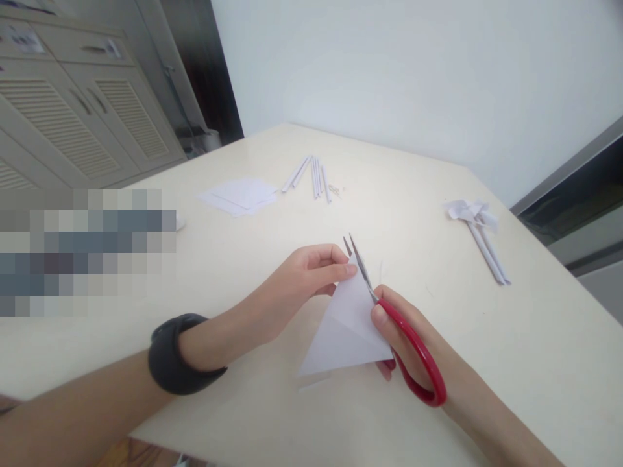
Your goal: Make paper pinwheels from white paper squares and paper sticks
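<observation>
A white sheet of paper (343,324), folded into a triangle, is held up above the table in front of me. My left hand (311,272) pinches it near its upper corner between thumb and fingers. Red-handled scissors (415,337) are in my right hand (428,331), with my thumb lying over the handle. Their slightly parted blades point away from me along the paper's right edge, close to my left fingertips. Part of the lower handle and some right fingers are hidden behind the paper and scissors.
Loose white sheets (238,196) lie at the back left of the pale table (243,415). Beside them are several rolled paper sticks (316,178) and small pins or clips (335,190). Paper pinwheels (471,211) on sticks rest at the right. A pixelated patch covers the left side.
</observation>
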The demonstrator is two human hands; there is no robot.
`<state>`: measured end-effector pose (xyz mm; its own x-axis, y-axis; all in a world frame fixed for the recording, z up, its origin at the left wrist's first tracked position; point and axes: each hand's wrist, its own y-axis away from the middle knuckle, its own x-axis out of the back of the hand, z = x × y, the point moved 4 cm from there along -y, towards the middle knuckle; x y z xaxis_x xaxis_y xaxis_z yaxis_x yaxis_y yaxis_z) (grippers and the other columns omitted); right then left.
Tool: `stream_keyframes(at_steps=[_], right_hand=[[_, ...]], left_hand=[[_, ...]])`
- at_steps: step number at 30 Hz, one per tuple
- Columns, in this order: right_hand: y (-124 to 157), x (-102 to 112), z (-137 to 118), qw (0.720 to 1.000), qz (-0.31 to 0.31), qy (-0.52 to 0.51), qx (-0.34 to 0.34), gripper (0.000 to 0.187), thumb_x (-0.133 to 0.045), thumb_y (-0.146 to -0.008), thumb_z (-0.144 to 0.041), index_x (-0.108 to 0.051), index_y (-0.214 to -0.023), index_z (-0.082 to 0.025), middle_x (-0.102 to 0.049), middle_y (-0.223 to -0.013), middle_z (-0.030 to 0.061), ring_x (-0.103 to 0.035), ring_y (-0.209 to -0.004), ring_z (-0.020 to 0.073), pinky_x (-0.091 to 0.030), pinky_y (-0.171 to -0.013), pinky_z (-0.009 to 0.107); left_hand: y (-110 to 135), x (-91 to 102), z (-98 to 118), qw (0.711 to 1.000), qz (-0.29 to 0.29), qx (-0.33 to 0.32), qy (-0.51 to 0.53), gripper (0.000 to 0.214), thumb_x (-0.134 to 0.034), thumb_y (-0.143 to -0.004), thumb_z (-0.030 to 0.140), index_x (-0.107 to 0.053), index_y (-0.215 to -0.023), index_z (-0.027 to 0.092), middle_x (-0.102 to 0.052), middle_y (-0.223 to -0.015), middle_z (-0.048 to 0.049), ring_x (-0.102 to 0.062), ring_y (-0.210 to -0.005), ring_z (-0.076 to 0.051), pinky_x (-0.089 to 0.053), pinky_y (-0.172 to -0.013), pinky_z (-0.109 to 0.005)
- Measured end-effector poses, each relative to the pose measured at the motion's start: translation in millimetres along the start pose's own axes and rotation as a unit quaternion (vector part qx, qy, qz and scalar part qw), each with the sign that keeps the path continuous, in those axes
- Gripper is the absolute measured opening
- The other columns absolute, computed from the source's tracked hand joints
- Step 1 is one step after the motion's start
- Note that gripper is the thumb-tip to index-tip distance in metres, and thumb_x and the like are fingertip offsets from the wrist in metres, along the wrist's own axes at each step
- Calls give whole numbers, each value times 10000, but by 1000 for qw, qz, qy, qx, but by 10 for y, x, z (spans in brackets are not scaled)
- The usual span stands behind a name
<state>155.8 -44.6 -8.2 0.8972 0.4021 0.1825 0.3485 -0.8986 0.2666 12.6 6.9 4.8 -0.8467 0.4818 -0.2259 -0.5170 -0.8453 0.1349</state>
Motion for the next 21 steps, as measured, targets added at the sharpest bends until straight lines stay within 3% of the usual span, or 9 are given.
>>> stream_keyframes(at_steps=[21], right_hand=[[-2,4,11,1000,7,-4,-18,337,-405,-874,-528,-354,-742,-221,-384,-495,-95,-406,-384,59,-313,-379,170]], left_hand=[[-24,8,-13,1000,-14,7,0,106,-496,-839,197,-499,-735,179,-540,-766,16,-513,-701,-103,-410,-686,-241]])
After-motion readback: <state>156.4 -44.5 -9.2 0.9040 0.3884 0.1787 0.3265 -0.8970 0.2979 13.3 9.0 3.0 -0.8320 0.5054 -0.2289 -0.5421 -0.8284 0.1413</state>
